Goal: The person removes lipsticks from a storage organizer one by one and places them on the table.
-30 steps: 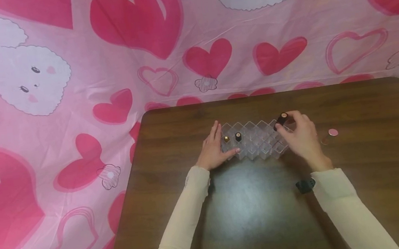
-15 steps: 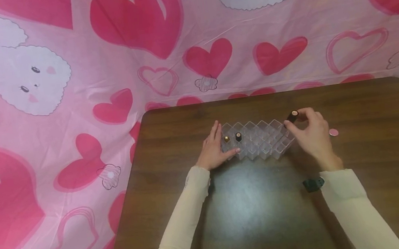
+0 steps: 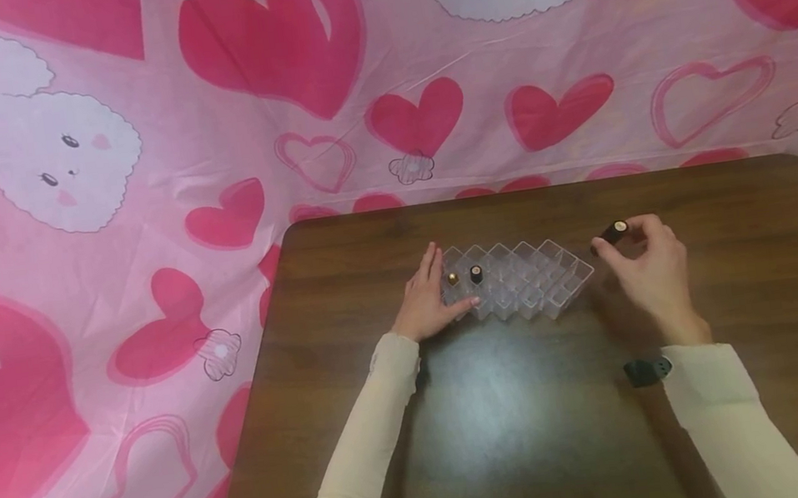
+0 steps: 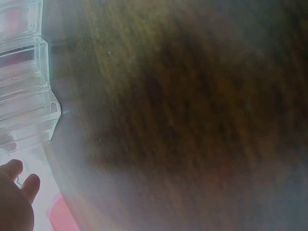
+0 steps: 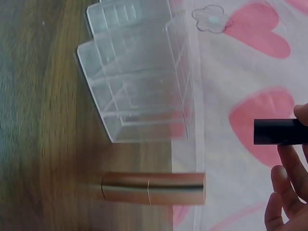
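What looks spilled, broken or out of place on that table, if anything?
Nothing looks plainly spilled or damaged. A copper-coloured tube might seem stray: the right wrist view shows it standing on the table outside the clear divided holder, while a black item and a gold-topped one sit inside.

Light: soft, muted | glare: 1 pale patch, tabletop | left wrist view: blurred (grain smeared)
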